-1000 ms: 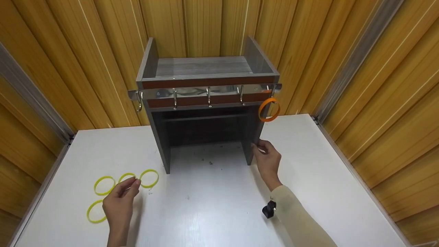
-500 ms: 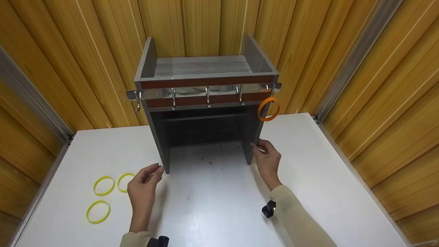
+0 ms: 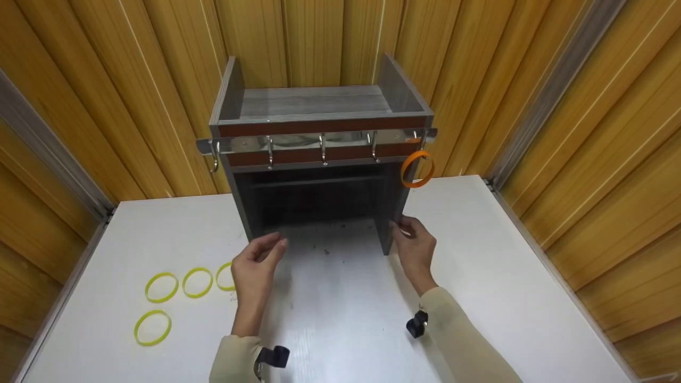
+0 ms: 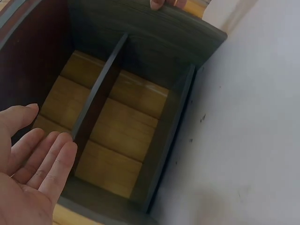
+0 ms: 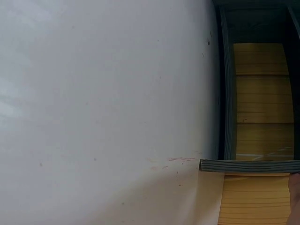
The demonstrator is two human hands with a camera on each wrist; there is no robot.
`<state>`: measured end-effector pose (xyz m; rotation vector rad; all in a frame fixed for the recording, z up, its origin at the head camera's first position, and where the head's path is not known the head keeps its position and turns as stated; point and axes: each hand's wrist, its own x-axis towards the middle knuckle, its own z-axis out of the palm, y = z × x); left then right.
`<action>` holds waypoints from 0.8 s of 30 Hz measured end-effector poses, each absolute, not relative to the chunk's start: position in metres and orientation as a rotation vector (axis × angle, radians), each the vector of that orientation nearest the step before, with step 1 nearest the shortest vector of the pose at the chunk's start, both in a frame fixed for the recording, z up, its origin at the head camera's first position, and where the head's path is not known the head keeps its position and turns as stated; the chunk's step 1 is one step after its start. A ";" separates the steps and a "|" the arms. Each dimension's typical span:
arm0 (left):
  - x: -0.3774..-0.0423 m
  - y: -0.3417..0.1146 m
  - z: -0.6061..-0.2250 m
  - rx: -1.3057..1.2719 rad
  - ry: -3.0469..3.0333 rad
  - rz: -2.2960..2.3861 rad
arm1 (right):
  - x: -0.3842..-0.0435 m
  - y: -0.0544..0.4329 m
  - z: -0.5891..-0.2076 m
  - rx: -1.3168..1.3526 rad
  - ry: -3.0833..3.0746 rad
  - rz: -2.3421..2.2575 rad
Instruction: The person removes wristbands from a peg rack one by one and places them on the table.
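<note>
My right hand [image 3: 417, 252] holds the front edge of the right side panel of a grey wooden shelf unit [image 3: 392, 210], thumb on the inner face; its fingertips [image 4: 157, 3] show over that panel in the left wrist view. My left hand [image 3: 258, 268] hovers before the unit's left panel, fingers loosely bent and holding nothing; the left wrist view shows the thumb and fingers apart. Across the unit's front runs a metal hook rail [image 3: 346, 140]. An orange wristband [image 3: 414, 185] hangs from its rightmost hook. Several yellow wristbands [image 3: 150, 344] lie left of my left hand, one partly hidden behind it.
The unit stands on a white table [image 3: 340, 330], backed by a yellow wood-panel wall [image 3: 314, 42]. More panelling rises on both sides. An open tray-like compartment [image 3: 316, 101] tops the unit. Small dark specks [image 3: 326, 252] dot the table beneath it.
My left hand has moved right and forward, from over the yellow wristbands to the unit's left panel. My right hand stays on the right panel, and the orange wristband still hangs.
</note>
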<state>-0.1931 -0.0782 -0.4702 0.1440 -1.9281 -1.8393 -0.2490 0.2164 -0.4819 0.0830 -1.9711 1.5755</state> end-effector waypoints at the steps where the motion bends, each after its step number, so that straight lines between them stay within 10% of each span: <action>1: -0.194 -0.075 -0.468 0.135 -1.932 -1.837 | -0.249 0.216 -0.482 0.082 -1.971 1.579; 24: -0.217 -0.007 -0.430 -0.206 -1.887 -1.914 | -0.256 0.221 -0.490 0.030 -2.014 1.568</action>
